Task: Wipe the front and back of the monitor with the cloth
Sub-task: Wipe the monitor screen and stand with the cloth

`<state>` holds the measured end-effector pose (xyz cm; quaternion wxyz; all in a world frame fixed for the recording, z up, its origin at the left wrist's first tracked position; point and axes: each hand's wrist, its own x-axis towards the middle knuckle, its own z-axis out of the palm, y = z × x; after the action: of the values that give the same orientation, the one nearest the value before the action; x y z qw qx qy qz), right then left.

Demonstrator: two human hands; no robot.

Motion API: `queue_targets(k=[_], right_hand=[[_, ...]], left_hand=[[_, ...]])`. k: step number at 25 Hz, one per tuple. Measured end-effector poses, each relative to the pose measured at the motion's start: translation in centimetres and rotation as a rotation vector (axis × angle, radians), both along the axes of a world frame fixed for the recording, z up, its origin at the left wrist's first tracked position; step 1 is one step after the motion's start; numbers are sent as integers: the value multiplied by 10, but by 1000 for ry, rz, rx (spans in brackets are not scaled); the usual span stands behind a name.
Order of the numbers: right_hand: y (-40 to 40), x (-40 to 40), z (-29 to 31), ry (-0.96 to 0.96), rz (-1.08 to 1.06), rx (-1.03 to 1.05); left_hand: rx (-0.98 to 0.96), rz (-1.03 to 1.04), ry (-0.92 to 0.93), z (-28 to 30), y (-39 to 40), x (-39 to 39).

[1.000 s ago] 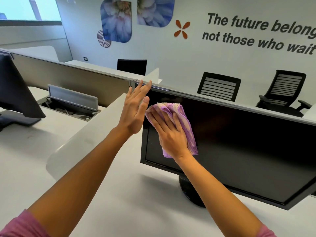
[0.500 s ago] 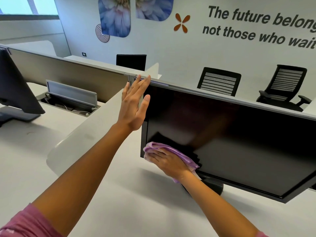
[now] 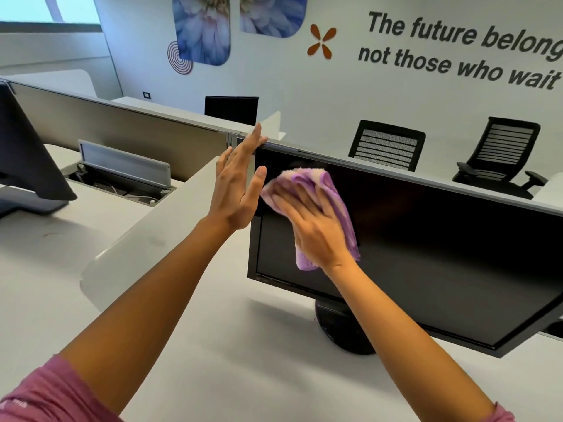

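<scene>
A black monitor (image 3: 441, 254) with a dark screen stands on a round black base (image 3: 341, 330) on the white desk. My right hand (image 3: 313, 226) presses a folded purple cloth (image 3: 338, 202) flat against the upper left part of the screen, fingers spread over it. My left hand (image 3: 237, 190) rests with straight fingers against the monitor's left edge, fingertips at its top left corner. The back of the monitor is hidden.
The white desk (image 3: 182, 345) runs under both arms. A second monitor (image 3: 21, 153) stands at far left. A grey partition (image 3: 122, 123) and an open cable tray (image 3: 122, 181) lie behind. Office chairs (image 3: 499, 156) stand beyond the partition.
My right hand swept the cloth down to the screen's lower left corner, then back up to the upper left. My left hand stayed at the monitor's left edge.
</scene>
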<state>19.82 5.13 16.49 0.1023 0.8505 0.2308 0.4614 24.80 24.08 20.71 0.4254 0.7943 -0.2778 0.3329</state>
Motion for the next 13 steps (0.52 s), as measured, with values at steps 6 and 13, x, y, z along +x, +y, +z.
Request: queue_targets(k=[6, 13], right_hand=[[23, 11, 4, -61, -95, 44], [14, 3, -34, 7, -82, -112]], left_hand=[[12, 23, -9, -1, 0, 3], [171, 170, -83, -3, -4, 2]])
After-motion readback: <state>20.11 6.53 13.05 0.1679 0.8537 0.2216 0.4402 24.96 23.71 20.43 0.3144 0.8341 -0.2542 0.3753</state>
